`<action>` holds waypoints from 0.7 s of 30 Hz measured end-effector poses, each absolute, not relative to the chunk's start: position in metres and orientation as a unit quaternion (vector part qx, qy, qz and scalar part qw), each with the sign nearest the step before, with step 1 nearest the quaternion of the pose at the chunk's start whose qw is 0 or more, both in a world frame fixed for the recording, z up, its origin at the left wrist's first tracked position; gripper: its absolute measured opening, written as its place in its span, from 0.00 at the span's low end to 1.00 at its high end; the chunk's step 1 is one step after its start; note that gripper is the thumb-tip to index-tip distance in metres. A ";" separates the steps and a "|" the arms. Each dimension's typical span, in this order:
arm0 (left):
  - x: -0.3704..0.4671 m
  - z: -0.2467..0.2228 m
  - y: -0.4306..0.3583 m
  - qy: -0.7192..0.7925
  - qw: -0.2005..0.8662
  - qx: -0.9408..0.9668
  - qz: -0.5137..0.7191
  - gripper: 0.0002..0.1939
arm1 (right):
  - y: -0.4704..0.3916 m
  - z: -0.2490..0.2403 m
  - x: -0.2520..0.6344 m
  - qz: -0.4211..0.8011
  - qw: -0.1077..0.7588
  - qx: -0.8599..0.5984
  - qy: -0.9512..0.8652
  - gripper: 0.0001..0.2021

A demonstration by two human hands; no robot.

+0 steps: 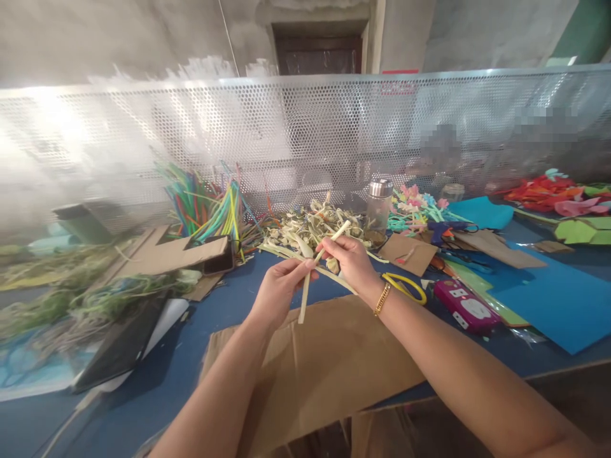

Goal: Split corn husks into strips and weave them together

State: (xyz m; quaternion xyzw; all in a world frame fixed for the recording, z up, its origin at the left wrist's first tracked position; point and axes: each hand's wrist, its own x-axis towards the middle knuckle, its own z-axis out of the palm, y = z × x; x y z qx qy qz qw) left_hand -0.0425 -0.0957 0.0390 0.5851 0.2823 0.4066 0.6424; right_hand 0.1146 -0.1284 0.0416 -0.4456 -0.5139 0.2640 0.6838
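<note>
Pale flat strips (pixel 304 299) cross one another between my two hands, above the far edge of a brown cardboard sheet (pixel 329 362). My left hand (pixel 286 283) pinches the strips near their crossing with thumb and fingers. At the right, my right hand (pixel 347 259) has its fingers closed on a strip whose end points up and away. A gold bracelet (pixel 382 299) is round my right wrist. Just beyond the hands lies a heap of pale, curled pieces (pixel 315 222).
Coloured stems (pixel 205 207) stand behind cardboard pieces at the left. A glass bottle (pixel 379 207), yellow-handled scissors (pixel 405 289), a magenta box (pixel 465 306) and blue sheets (pixel 563 299) lie to the right. A perforated metal screen (pixel 315 127) runs along the back.
</note>
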 end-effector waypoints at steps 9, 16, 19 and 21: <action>-0.045 0.038 -0.092 0.140 0.783 0.466 0.387 0.24 | -0.128 0.044 0.107 0.374 0.746 -0.367 -0.412 0.11; -0.044 0.037 -0.087 0.160 0.773 0.429 0.438 0.12 | -0.128 0.044 0.118 0.270 0.650 -0.400 -0.587 0.10; -0.041 0.037 -0.091 0.207 0.760 0.469 0.399 0.13 | -0.125 0.042 0.123 0.296 0.643 -0.430 -0.561 0.13; -0.039 0.037 -0.096 0.238 0.738 0.509 0.374 0.13 | -0.125 0.041 0.122 0.334 0.619 -0.432 -0.565 0.15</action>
